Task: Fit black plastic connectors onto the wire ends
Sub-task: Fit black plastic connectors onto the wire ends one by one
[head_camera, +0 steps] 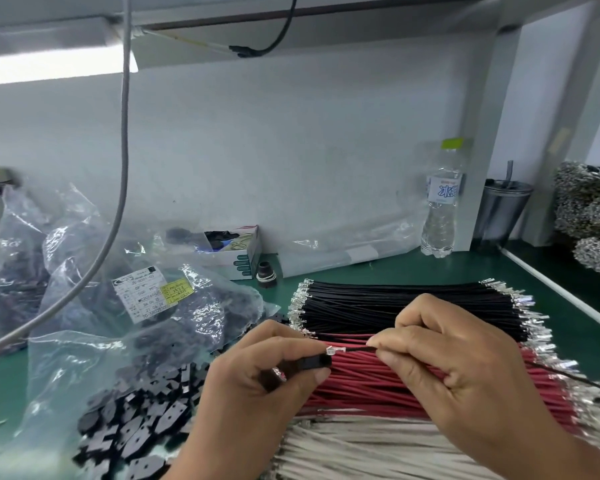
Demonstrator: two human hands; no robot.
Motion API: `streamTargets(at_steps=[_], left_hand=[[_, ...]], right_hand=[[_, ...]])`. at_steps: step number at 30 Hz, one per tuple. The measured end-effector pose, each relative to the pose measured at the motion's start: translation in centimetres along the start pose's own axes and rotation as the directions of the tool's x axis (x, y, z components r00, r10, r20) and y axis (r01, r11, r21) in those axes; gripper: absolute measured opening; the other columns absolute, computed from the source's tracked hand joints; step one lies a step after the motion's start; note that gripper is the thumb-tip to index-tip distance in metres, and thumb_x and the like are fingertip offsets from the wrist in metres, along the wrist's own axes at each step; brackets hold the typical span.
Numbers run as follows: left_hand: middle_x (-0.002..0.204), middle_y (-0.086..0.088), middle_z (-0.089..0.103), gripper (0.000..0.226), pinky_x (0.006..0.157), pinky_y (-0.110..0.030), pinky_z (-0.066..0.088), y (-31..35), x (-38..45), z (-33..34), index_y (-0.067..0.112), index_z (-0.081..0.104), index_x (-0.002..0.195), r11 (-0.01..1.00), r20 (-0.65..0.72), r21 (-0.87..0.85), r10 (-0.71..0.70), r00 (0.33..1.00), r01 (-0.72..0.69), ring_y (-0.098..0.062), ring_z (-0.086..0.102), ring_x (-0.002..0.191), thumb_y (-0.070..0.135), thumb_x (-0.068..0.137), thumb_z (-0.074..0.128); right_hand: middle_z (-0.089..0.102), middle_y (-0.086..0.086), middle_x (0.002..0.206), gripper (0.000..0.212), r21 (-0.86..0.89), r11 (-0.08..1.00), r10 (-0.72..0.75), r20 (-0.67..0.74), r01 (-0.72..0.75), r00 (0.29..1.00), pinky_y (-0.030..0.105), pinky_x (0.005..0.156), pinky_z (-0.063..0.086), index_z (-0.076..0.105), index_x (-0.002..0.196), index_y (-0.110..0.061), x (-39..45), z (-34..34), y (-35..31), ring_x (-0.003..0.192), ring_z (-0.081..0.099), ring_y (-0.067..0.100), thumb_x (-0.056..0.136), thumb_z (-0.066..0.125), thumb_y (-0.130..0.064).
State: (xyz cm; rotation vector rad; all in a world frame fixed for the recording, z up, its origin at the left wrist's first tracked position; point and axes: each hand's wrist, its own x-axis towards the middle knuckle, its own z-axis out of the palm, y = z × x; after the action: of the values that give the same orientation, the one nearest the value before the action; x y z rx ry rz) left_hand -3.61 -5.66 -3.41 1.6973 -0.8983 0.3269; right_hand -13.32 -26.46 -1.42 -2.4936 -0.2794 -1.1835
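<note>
My left hand [257,379] grips a black plastic connector [303,365] between thumb and fingers, its open end facing right. My right hand [465,372] pinches a thin black wire [359,349] whose metal terminal [336,350] sits right at the connector's mouth. The wire trails off to the right behind my right hand. Beneath both hands lie three rows of cut wires with crimped metal ends: black wires [413,303], red wires [361,386] and white wires [361,448].
A pile of loose black connectors [136,427] spills from a clear plastic bag [84,341] at the left on the green bench [378,268]. A labelled bag [149,292], small open box [236,251], water bottle [442,199] and metal cup [503,209] stand behind.
</note>
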Motion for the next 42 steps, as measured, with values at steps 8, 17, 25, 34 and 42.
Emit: streamTargets(at_steps=[8,17,25,34,42], left_hand=[[0.091,0.005,0.075,0.024,0.056,-0.02,0.051,-0.1,0.0,0.1,0.038,0.083,0.086,0.999,0.0,-0.023,-0.026,1.0,0.026,-0.01,0.066,0.066,0.02,0.07,0.085],[0.089,0.007,0.073,0.02,0.058,-0.025,0.053,0.1,-0.1,-0.1,0.039,0.083,0.089,0.999,0.045,-0.034,-0.029,0.999,0.031,-0.015,0.068,0.071,0.029,0.072,0.087],[0.086,0.007,0.078,0.017,0.065,-0.012,0.05,0.5,0.0,-0.3,0.035,0.083,0.086,0.997,0.091,-0.026,-0.07,0.993,0.072,-0.006,0.07,0.072,0.027,0.074,0.091],[0.084,0.005,0.076,0.017,0.062,-0.016,0.05,0.4,-0.1,-0.2,0.037,0.083,0.085,0.996,0.087,-0.011,-0.086,0.992,0.088,-0.01,0.069,0.071,0.027,0.073,0.09],[0.082,0.014,0.073,0.016,0.064,-0.019,0.054,0.6,-0.2,-0.3,0.035,0.084,0.085,0.988,0.068,0.149,-0.061,0.996,0.05,-0.009,0.07,0.074,0.03,0.071,0.087]], right_hand=[[0.055,-0.016,0.081,0.024,0.0,0.999,0.046,0.036,-0.046,0.998,0.017,0.056,0.041,0.078,0.094,-0.032,0.3,-0.5,-0.1,0.066,0.051,0.003,0.095,0.055,-0.039],[0.05,-0.018,0.083,0.023,-0.04,0.999,0.004,0.101,0.0,0.995,0.016,0.059,0.038,0.077,0.092,-0.033,0.1,-0.2,-0.1,0.072,0.048,-0.001,0.095,0.055,-0.04],[0.054,-0.015,0.084,0.019,-0.072,0.996,-0.04,0.089,0.046,0.995,0.027,0.049,0.045,0.076,0.095,-0.026,-0.1,0.4,-0.3,0.071,0.05,0.005,0.096,0.059,-0.032],[0.052,-0.013,0.083,0.019,-0.076,0.996,-0.05,0.06,0.055,0.997,0.029,0.049,0.043,0.077,0.096,-0.024,-0.2,0.7,-0.2,0.071,0.048,0.009,0.097,0.059,-0.03],[0.054,-0.01,0.081,0.011,-0.131,0.988,-0.068,0.087,0.08,0.994,0.032,0.044,0.044,0.077,0.096,-0.022,-0.4,1.1,-0.3,0.07,0.047,0.01,0.093,0.067,-0.023]])
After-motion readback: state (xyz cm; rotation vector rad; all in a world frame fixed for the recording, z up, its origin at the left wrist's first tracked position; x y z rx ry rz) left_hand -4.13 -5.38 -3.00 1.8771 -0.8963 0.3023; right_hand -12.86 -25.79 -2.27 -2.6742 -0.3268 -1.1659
